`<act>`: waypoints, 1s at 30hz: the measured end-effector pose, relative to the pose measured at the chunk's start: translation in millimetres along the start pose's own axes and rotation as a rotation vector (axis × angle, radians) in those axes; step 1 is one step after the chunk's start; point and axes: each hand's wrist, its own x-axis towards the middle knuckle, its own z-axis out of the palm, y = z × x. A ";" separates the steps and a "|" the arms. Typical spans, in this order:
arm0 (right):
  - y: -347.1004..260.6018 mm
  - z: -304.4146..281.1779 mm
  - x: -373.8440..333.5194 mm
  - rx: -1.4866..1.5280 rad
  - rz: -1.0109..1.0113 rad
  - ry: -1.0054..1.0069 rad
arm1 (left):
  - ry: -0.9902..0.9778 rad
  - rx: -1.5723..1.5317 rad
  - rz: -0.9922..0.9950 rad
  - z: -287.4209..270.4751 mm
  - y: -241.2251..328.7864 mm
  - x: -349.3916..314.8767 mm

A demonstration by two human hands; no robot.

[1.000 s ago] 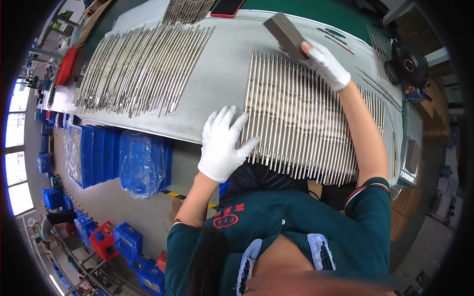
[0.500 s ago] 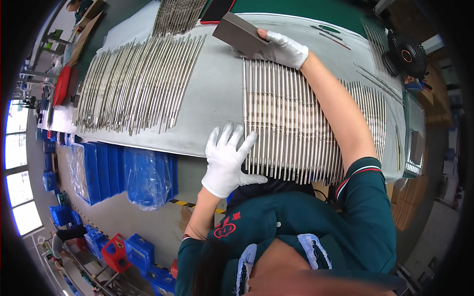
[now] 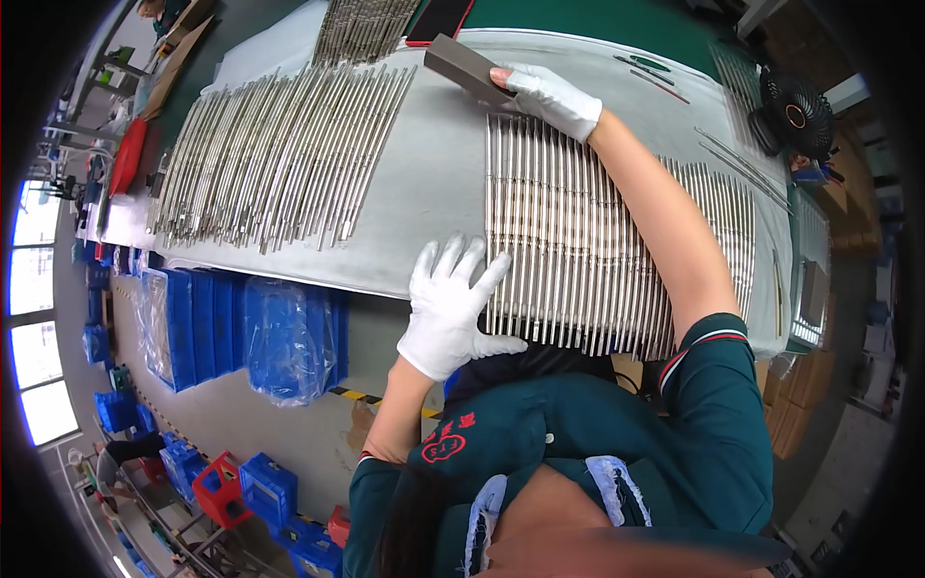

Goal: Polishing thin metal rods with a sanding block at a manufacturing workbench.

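Observation:
A row of slim silver metal rods [image 3: 554, 236] lies side by side on the table in front of me. At the row's far end, my right hand [image 3: 559, 101], in a white glove with a bare thumb tip showing, grips a long dark grey-brown rectangular block [image 3: 464, 67]. The block is held at the rods' far tips, reaching out to the left; whether it touches them I cannot tell. My left hand [image 3: 441, 313], also white-gloved, is spread with fingers apart at the near table edge, beside the row's near left corner. Its fingertips are close to the leftmost rod.
Another batch of rods [image 3: 279, 159] lies on the left of the grey tabletop [image 3: 424, 173], with a further bundle [image 3: 364, 29] behind. A black fan [image 3: 795, 111] stands at the right. Blue crates [image 3: 207, 323] are below the left edge. Loose thin rods [image 3: 742, 164] lie far right.
The block has turned in my right hand, so its broad face shows less and it looks narrower. My left hand stays spread at the row's near corner. The view has shifted slightly.

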 end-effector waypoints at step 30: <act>21.2 45.2 16.0 1.113 0.341 -0.375 | -0.192 0.002 0.025 -17.9 3.0 -10.8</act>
